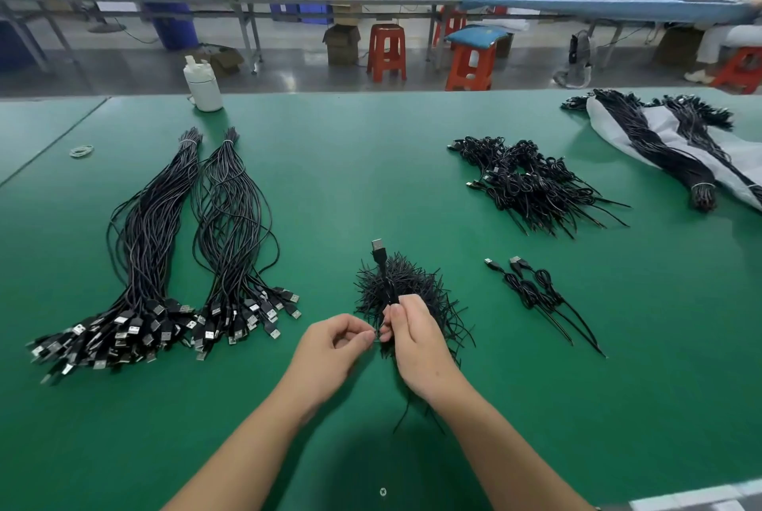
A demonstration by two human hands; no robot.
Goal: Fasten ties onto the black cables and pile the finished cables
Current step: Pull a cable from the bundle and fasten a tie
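Note:
My right hand grips a folded black cable, its USB plug pointing away from me, above a heap of loose black ties. My left hand pinches the end of a tie right beside the right hand's fingertips. Two big bundles of untied black cables lie at the left with their plugs toward me. Two tied cables lie to the right of the heap. Farther back on the right sits a pile of finished cables.
A white bottle stands at the green table's far edge. Rubber bands lie at the far left. More banded cable bundles rest on a white bag at the far right. Red stools and other benches stand beyond.

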